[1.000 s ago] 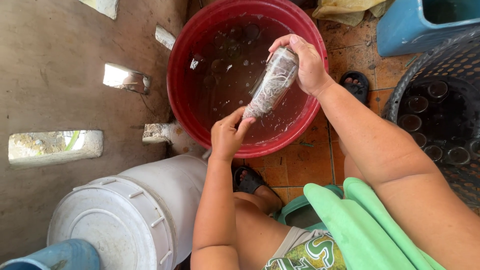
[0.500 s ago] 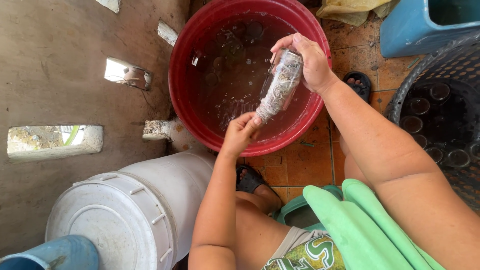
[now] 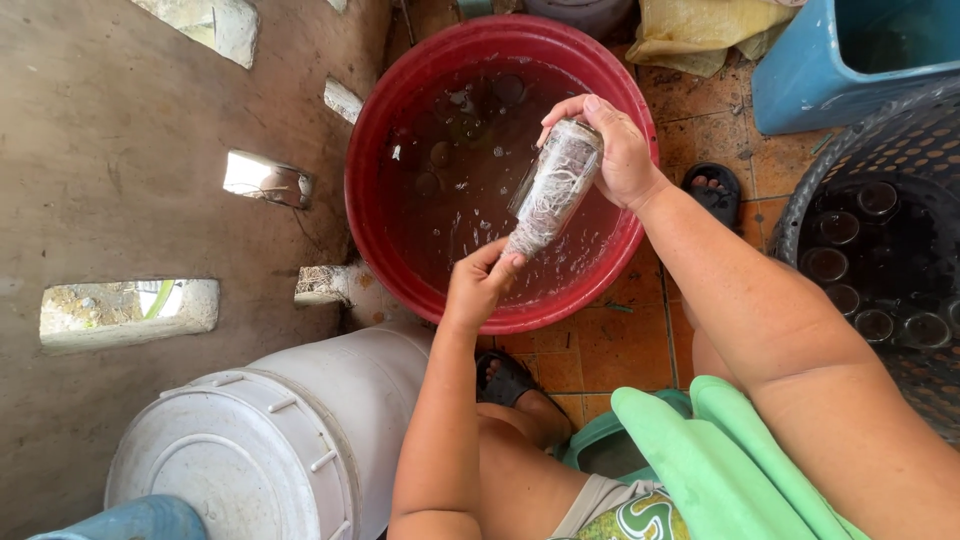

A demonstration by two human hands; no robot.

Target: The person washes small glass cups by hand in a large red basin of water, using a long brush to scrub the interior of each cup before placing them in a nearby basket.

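Bottle (image 3: 553,190): clear glass, packed with pale tangled roots or fibres, held in the air above the red basin (image 3: 372,150). Long axis tilted, running from upper right down to lower left in the head view; base high, neck low.

Right hand (image 3: 612,150): closed around the base end, fingers wrapped over the top, thumb on the near side. It carries the bottle's weight.

Left hand (image 3: 480,285): at the low neck end, fingertips pinched together at the mouth, touching it. Whether they grip fibres or only the rim, I cannot tell. The mouth lies just up and right of this hand; this is the nearer hand to the opening.

Basin: on the tiled floor (image 3: 610,350), holds dark water with several round things sunk in it, bubbles on the surface. The bottle's mouth hangs over the water, apart from it.

Room: concrete wall (image 3: 120,180) with vent slots at left; white drum (image 3: 250,450) near the left elbow; dark perforated basket (image 3: 880,250) with jars inside at right; blue tub (image 3: 820,70) at upper right; green cloth (image 3: 720,460) on the lap. Space between basin and knees is tight.
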